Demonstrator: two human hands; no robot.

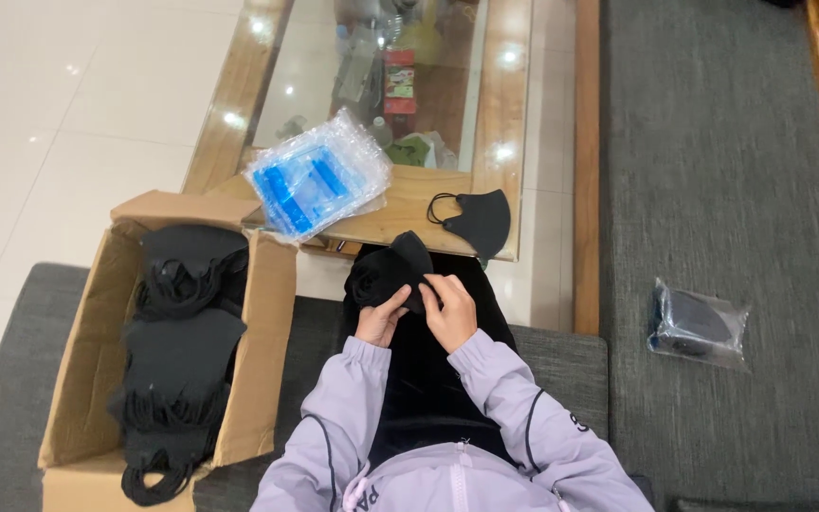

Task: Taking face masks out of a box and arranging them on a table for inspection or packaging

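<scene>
Lilac sleeves lead to both hands over the lap: left hand (380,320) and right hand (449,310) close their fingers on a black mask (392,269), near the bench (409,216).

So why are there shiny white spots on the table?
Head view: ceiling lights glare off the glass-topped table and the pale floor tiles; the black masks in the cardboard box merge into one dark mass; the black mask both hands hold shows sharply.
</scene>
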